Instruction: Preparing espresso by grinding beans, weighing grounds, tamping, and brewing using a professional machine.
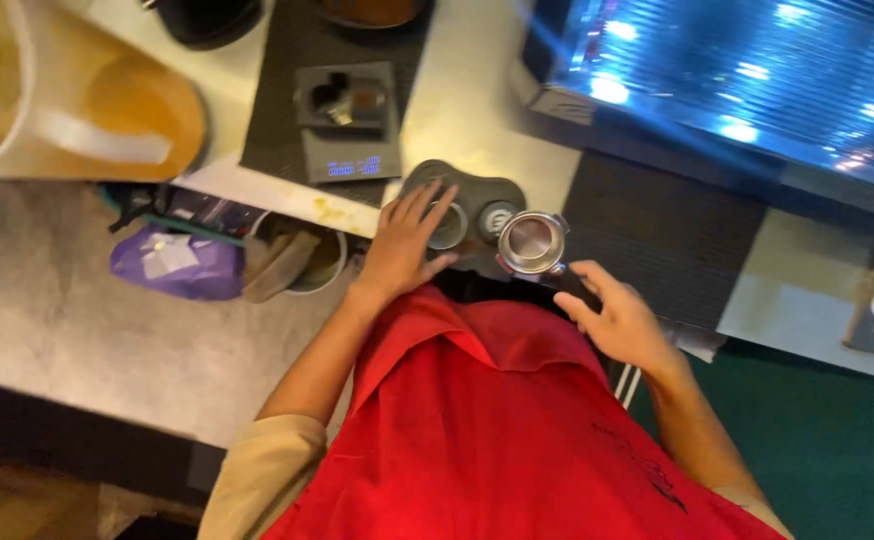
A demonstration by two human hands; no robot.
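My right hand (pixel 619 318) grips the black handle of a portafilter (pixel 533 243), whose round metal basket rests on a dark grey tamping mat (pixel 477 190) at the counter's edge. My left hand (pixel 405 246) lies flat on the same mat, fingers spread, touching a round metal tool (pixel 449 226) seated in it. A second round piece (pixel 498 218) sits in the mat between the tool and the portafilter basket. My red apron (pixel 497 430) fills the lower middle of the view.
A small digital scale (pixel 349 120) with a cup on it stands on a black ribbed mat (pixel 287 90) behind my left hand. An espresso machine's metal top (pixel 737 80) is at the upper right. A bin (pixel 302 260) and purple bag (pixel 179 264) sit below the counter on the left.
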